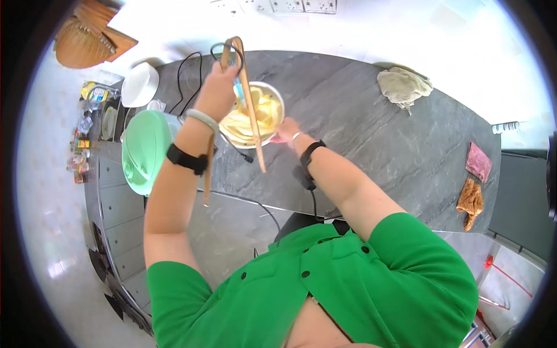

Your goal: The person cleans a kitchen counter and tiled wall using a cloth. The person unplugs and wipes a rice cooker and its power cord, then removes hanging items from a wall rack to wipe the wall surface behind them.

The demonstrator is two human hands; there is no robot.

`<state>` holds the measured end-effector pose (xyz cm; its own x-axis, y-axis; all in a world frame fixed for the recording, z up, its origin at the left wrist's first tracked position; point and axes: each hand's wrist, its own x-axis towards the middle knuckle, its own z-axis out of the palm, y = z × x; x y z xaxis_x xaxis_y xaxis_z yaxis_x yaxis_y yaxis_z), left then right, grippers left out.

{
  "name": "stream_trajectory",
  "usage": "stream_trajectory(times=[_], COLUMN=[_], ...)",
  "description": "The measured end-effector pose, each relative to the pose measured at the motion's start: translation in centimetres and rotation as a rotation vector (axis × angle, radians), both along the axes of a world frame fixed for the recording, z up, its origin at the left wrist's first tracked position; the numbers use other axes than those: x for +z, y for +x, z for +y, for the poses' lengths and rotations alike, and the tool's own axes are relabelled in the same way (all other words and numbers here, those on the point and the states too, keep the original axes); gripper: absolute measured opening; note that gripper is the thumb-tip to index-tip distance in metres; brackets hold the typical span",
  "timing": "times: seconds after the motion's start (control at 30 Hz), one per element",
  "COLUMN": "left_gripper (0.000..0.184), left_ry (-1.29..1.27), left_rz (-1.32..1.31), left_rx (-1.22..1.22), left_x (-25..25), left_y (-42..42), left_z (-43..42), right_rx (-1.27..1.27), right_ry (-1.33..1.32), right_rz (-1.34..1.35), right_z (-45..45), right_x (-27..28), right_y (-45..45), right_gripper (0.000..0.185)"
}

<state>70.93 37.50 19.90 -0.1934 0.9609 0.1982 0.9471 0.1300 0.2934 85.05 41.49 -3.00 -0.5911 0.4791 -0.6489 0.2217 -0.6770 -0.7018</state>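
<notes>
My left hand (220,87) is raised at the left side of a white bowl (281,98), its fingers closed round a long tan strip (250,104). The strip bends over at the top, with one length crossing in front of the bowl and another hanging past my forearm. A black cord loop (227,45) circles it near my fingers. Something light blue shows beside the hand. Pale yellow, folded-looking food (255,119) fills the bowl. My right hand (288,129) grips the bowl's right edge, where a bit of pink shows; its fingertips are partly hidden.
A green-lidded container (145,151) and a white basin (140,85) stand left on the grey counter (348,110). Black cables run beside the bowl and over the front edge. A beige cloth (404,87), pink cloth (478,162) and brown cloth (470,202) lie to the right.
</notes>
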Motion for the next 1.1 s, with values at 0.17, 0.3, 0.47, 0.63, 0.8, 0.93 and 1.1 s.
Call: stream_trajectory(times=[0.17, 0.3, 0.47, 0.63, 0.8, 0.93, 1.1], left_gripper=[0.025, 0.025, 0.032, 0.054, 0.044, 0.038, 0.037], left_ry=[-0.130, -0.215, -0.604, -0.801, -0.838, -0.837, -0.843], left_rz=[0.161, 0.187, 0.145, 0.152, 0.056, 0.128, 0.023], left_rx=[-0.034, 0.000, 0.064, -0.166, -0.105, 0.042, 0.043], left_x=[-7.4, -13.7, -13.0, -11.9, -18.0, -22.4, -20.0], left_y=[2.8, 3.8, 7.2, 9.2, 10.4, 10.3, 10.7], left_z=[1.6, 2.2, 3.9, 5.1, 3.1, 2.7, 4.5], right_rx=[0.139, 0.166, 0.223, 0.115, -0.347, -0.064, 0.459], right_ry=[0.010, 0.875, 1.409, 1.133, 1.321, 1.967, 2.354], right_rz=[0.069, -0.222, -1.053, -1.161, -1.001, -0.429, -0.276], right_z=[0.8, 5.9, 19.5, 26.4, 25.3, 21.8, 26.5], right_x=[-2.1, -3.1, 5.9, 3.0, 0.9, 7.2, 5.3], right_y=[-0.7, 4.9, 19.1, 29.1, 25.5, 13.3, 3.5], right_gripper=[0.025, 0.035, 0.069, 0.067, 0.046, 0.021, 0.034])
